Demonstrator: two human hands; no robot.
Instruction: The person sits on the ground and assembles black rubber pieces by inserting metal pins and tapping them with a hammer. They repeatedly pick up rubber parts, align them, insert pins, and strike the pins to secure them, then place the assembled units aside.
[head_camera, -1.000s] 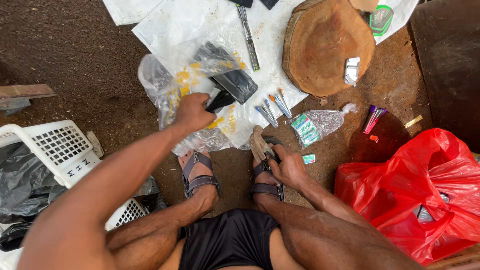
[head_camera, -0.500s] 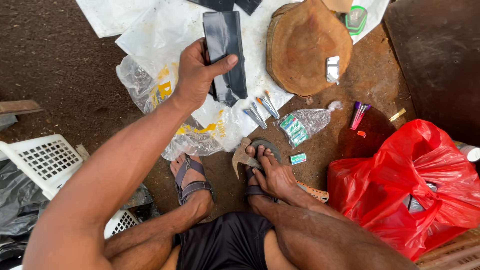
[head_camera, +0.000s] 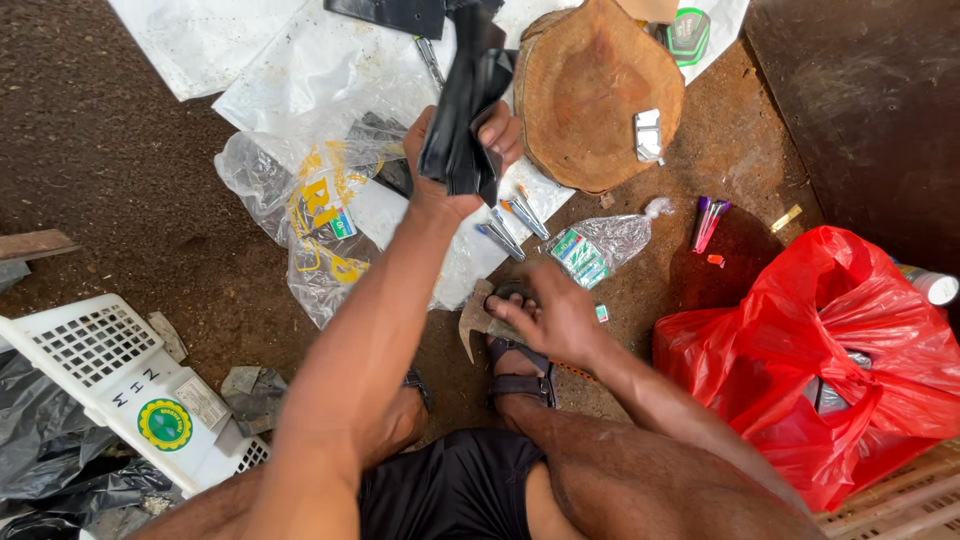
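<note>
Black sheet lifted, hammer gripped low: the work looks barely begun.

Your left hand (head_camera: 455, 150) is clamped on a limp black rubber-like sheet (head_camera: 465, 100), held up over the white sacking (head_camera: 300, 70) beside the wooden block (head_camera: 590, 95); it hangs folded, glossy and uncut. Your right hand (head_camera: 555, 320) is closed round a hammer (head_camera: 478, 318) by your sandalled foot (head_camera: 520, 375). Nothing looks joined or nailed yet; small tools (head_camera: 510, 225) lie untouched on the ground.

Folded black rubber sheet (head_camera: 465, 110), upright, mid-air
</note>
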